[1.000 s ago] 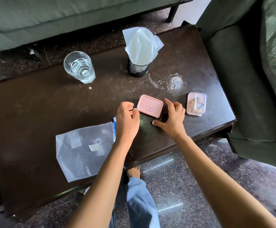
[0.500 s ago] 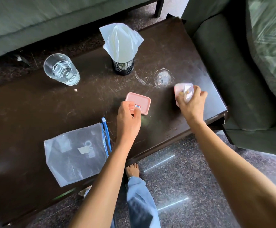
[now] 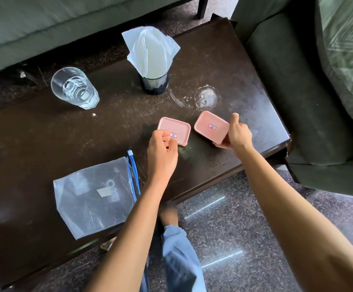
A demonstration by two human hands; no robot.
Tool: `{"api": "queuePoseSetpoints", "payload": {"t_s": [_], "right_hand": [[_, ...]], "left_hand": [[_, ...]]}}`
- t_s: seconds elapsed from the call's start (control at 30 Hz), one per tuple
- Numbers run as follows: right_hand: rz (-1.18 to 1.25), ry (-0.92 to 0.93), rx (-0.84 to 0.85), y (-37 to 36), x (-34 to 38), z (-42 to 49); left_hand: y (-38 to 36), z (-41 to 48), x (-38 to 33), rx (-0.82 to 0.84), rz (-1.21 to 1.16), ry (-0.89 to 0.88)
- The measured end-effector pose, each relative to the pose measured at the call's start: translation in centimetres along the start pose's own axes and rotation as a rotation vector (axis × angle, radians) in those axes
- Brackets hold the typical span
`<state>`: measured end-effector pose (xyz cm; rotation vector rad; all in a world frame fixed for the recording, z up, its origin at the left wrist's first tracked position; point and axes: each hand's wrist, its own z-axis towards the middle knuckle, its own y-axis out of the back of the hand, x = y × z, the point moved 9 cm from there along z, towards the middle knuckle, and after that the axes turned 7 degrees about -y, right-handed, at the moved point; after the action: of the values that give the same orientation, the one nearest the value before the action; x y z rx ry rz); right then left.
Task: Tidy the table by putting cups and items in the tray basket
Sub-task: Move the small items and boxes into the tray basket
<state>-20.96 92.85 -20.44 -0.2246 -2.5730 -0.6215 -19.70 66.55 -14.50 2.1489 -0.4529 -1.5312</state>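
Together, the left hand (image 3: 161, 157) pinched one pink lid (image 3: 174, 130) on the table (image 3: 45, 140) while the right hand (image 3: 237, 135) gripped a second pink box (image 3: 210, 125).

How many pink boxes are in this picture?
2. The left pink box is pinched by the left hand; the right pink box, beside it, is held by the right hand. No others show.

You grip two pink labelled containers at frame centre: the left pink container (image 3: 174, 128) level, the right pink container (image 3: 210, 125) tilted. Water glass (image 3: 74, 87) upright, upper left.
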Motion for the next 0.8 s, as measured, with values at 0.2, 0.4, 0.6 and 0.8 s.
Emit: {"api": "queuePoseSetpoints", "payload": {"t_s": [0.2, 0.4, 0.6, 0.8], "right_hand": [[-0.203, 0.075, -0.115, 0.9, 1.4, 0.1], [-0.581, 0.733, -0.525, 0.8, 5.9, -6.5], [-0.974, 1.135, -0.013, -10.4, 3.8, -10.3], [-1.179, 1.082, -0.108, -13.8, 3.8, -10.5]], "left_hand": [[0.0, 0.0, 0.2, 0.008, -0.003, 0.007], [1.5, 0.5, 0.5, -0.023, -0.020, 0.018], [4.3, 1.2, 1.4, -0.072, -0.068, 0.036], [8.8, 1.6, 3.1, -0.139, -0.151, 0.064]]}}
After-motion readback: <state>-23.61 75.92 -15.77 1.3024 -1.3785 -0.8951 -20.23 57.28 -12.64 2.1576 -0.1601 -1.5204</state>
